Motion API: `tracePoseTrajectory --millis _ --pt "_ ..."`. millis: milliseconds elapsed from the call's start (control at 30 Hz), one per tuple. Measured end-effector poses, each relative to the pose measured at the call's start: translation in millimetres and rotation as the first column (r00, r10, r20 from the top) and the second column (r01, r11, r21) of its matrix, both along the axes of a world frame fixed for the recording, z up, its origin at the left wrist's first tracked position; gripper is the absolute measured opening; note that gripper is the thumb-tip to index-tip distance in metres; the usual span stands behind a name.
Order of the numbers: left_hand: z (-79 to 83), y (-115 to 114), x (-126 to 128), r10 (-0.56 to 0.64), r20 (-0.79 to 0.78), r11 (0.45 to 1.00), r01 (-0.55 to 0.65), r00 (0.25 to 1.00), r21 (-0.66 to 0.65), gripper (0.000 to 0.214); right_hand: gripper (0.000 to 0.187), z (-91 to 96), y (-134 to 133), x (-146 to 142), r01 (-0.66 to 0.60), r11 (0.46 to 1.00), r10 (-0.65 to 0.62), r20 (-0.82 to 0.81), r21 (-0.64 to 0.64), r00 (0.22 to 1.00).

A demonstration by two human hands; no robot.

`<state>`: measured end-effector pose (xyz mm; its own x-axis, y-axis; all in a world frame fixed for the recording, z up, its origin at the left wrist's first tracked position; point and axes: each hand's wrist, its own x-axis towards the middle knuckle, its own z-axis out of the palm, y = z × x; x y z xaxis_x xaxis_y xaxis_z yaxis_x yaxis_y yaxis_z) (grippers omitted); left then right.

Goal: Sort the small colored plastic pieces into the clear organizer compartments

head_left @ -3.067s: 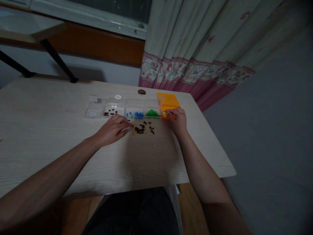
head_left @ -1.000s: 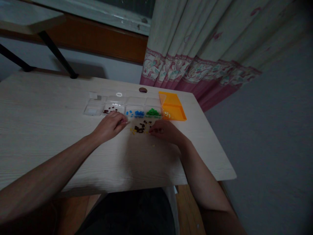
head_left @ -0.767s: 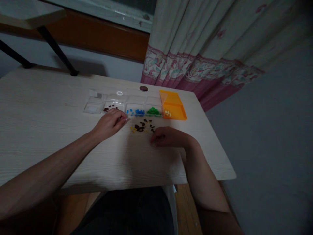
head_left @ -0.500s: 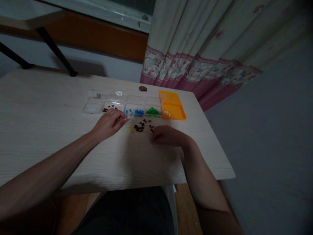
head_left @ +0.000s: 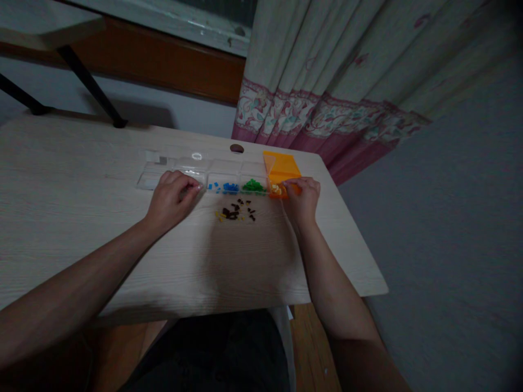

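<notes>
My left hand [head_left: 169, 198] is closed in a pinch at the near edge of a clear plastic box [head_left: 192, 163], covering most of the compartment behind it. My right hand [head_left: 304, 198] reaches over an orange box [head_left: 281, 166] with an open lid, thumb and finger pinched above cream-white pieces [head_left: 276, 189]. Whatever either pinch holds is too small to make out. Between the hands, small blue pieces [head_left: 231, 188] and green pieces [head_left: 254, 186] fill two clear compartments. Loose dark brown pieces [head_left: 231, 214] and a few yellow pieces [head_left: 219, 216] lie on the table in front.
The boxes stand in a row on a pale wooden table [head_left: 163, 277]. Behind them is a round hole [head_left: 237, 148] in the tabletop. A raised shelf on black legs [head_left: 92, 84] stands at the back left; a floral curtain [head_left: 327, 109] hangs behind the right end.
My right hand has moved from the loose brown pieces up and right to the orange box. My left hand has shifted slightly up and left, now hiding the brown pieces in the clear compartment.
</notes>
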<state>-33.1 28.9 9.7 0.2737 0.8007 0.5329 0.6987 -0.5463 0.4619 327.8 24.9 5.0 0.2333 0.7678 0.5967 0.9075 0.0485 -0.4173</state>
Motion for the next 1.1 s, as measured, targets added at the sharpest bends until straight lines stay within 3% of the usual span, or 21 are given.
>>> tracePoseTrajectory --millis 167,367,733,933,1100 --pt "-2.0 14 -17 0.173 0.078 0.984 -0.177 0.982 0.035 0.022 0.028 -11.3 4 3 0.033 0.999 -0.033 -0.033 -0.015 0.999" --pt "-8.4 26 -27 0.256 0.137 0.966 -0.257 0.957 -0.014 0.021 0.032 -11.5 6 4 -0.004 1.0 0.004 -0.029 -0.005 1.0" --pt "-7.6 25 -29 0.263 0.134 0.965 -0.261 0.955 -0.037 0.026 0.029 -10.0 6 3 -0.061 0.998 0.062 -0.043 0.014 0.997" --pt "-5.2 23 -27 0.223 0.154 0.974 -0.225 0.963 -0.001 0.027 0.03 -10.8 6 3 -0.062 0.998 0.062 -0.032 0.012 0.998" --pt "0.4 14 -18 0.146 0.074 0.989 -0.146 0.987 -0.001 0.024 0.032 -11.6 6 4 -0.052 0.999 0.052 -0.035 0.001 0.998"
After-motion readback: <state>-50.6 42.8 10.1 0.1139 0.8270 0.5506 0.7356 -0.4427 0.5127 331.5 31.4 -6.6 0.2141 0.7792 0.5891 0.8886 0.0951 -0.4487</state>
